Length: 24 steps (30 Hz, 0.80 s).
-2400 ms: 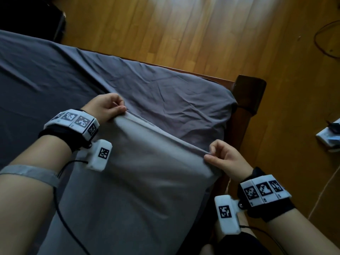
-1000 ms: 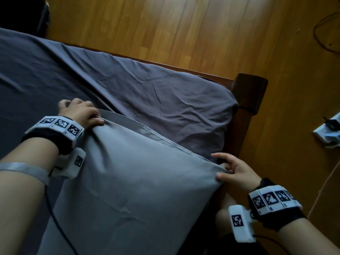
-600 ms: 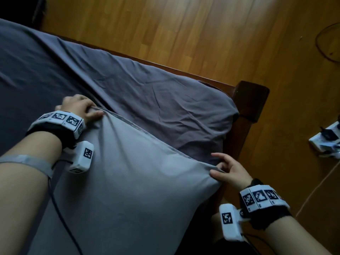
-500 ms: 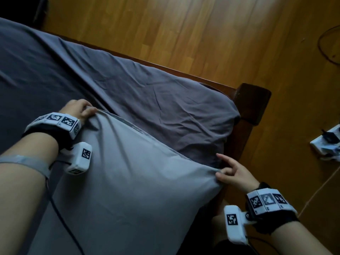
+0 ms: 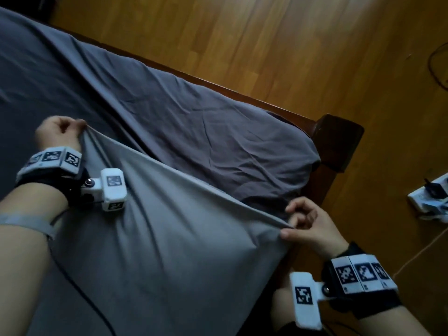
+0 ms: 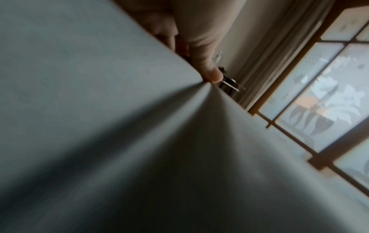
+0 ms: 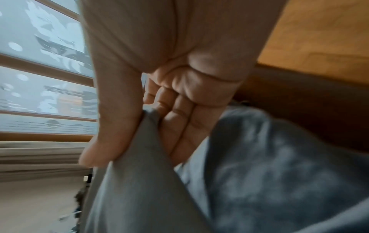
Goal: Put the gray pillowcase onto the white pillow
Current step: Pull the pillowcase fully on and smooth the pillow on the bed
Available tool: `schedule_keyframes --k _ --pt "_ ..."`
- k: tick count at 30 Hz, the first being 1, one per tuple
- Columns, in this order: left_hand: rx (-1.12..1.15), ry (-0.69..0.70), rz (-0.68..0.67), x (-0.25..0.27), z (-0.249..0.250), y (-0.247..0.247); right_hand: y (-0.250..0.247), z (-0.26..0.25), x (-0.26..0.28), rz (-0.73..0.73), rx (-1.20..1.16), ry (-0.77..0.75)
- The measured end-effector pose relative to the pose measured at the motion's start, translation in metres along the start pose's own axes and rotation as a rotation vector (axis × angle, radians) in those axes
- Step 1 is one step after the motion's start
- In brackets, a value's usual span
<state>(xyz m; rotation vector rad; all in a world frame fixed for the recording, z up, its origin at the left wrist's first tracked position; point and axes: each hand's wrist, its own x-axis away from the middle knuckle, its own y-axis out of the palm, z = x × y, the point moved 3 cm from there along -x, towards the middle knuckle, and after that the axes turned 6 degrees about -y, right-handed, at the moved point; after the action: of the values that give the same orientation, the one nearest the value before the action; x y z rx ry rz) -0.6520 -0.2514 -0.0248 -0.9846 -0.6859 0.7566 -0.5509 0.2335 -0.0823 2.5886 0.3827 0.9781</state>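
We held the pillowcase (image 5: 155,251) by its two far corners, and we judged this was to pull the cloth tight over the pillow inside and seat the filling into the closed end. Our left hand (image 5: 59,133) was clenched on the left corner, the cloth gathered into folds fanning out from the grip. Our right hand (image 5: 308,226) pinched the right corner between the thumb (image 7: 111,126) and curled fingers (image 7: 179,123). The hem between the two grips ran taut, which is why the edge looked like a straight ridge.

The pillowcase lay on the bed (image 5: 206,132), at the corner by the wooden post (image 5: 337,139), its right side hanging past the mattress edge. No white showed anywhere, so the pillow seemed fully covered. The long axis ran from near our body away toward the held edge; we could not see which end was open.
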Motion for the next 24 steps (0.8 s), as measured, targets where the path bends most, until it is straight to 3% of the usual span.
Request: schedule_keyframes --k 3,6,11,14,16,18,20,22,24 --pt "0.169 -0.110 0.073 -0.066 -0.043 -0.008 0.021 -0.023 -0.017 -0.058 -0.013 -0.087" --pt "0.164 -0.148 0.107 -0.051 -0.017 -0.031 0.023 -0.033 -0.036 0.020 0.011 -0.090" --pt "0.178 0.128 0.064 0.001 0.040 -0.028 0.007 -0.016 -0.055 0.252 0.419 0.080" --pt "0.272 0.296 -0.121 0.030 0.061 -0.021 0.017 -0.029 -0.052 0.321 0.799 0.052" --pt "0.196 0.370 -0.262 0.058 0.060 -0.014 0.039 -0.045 -0.048 0.322 1.026 -0.061" --pt "-0.058 0.329 -0.335 0.077 0.040 -0.003 0.074 -0.057 -0.042 0.184 1.084 -0.272" --pt "-0.425 0.184 -0.419 0.088 0.013 0.005 0.112 -0.052 -0.038 -0.119 1.092 -0.421" --pt "-0.549 0.067 -0.453 0.088 -0.008 0.004 0.131 -0.025 -0.040 -0.377 1.176 -0.367" --pt "-0.493 -0.031 -0.455 0.082 -0.018 -0.004 0.119 0.001 -0.046 -0.408 1.340 -0.214"
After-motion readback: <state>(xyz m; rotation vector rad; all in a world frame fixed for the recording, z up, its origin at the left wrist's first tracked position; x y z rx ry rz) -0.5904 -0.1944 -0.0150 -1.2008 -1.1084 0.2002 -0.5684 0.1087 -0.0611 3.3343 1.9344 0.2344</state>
